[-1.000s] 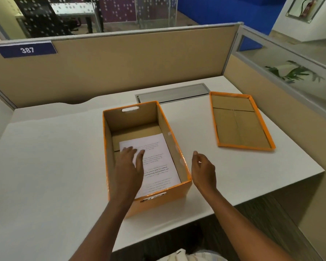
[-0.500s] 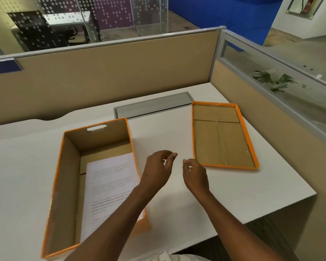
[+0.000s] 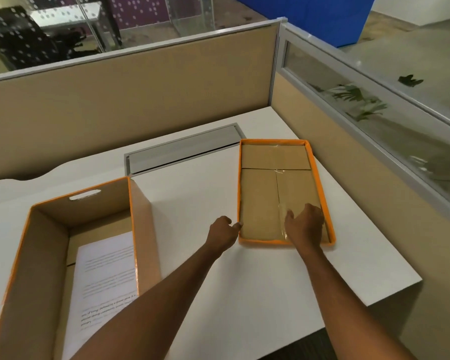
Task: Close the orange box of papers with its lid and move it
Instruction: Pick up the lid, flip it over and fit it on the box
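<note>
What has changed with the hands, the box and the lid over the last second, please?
The left hand left the printed sheet in the open orange cardboard box; both hands moved right to the upturned orange lid. The left now touches its near left corner; the right hand rests inside it. Box and lid remain on the white desk.

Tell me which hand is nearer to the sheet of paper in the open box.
Left. The left hand is beside the lid's near-left corner, between the lid and the orange box that holds the paper. The right hand rests over the upturned lid's inside, farther from the box.
</note>
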Demonstrator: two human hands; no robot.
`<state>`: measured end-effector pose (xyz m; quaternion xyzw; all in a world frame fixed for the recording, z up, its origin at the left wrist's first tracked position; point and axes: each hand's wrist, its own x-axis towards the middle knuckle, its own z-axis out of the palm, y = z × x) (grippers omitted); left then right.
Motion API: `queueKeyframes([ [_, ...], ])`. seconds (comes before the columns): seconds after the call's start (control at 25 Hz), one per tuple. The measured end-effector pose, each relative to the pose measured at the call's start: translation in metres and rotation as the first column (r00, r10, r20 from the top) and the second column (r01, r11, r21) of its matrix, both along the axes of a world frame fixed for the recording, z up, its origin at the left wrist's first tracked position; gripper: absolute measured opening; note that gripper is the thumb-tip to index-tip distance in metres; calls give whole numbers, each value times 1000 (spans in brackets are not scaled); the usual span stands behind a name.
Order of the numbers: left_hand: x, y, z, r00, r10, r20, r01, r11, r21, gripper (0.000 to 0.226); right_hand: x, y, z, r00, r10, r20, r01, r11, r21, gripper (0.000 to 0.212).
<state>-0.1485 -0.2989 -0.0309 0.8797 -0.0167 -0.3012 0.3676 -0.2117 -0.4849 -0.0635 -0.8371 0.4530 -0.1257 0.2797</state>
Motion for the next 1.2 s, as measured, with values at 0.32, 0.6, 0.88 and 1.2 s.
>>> queueKeyframes([
  [0.32, 18, -23, -25, 974, 136, -183, -154, 984, -91, 67, 0, -64, -27, 970, -133, -206, 151, 985, 77, 51],
  [0.6, 26, -27, -33, 983, 115, -144, -123, 991, -49, 24, 11, -66, -31, 953, -146, -266, 152, 988, 3, 28],
  [0.88, 22, -8, -26, 975, 210, -67, -213, 976, -47, 38, 17, -56, -7, 966, -164, -200, 205, 957, 205, 32],
  [1.2, 16, 31, -5, 944, 330, -24, -330, 934, -141, 28, 4, -43, 59, 988, 150, 22, -150, 946, 288, 16],
])
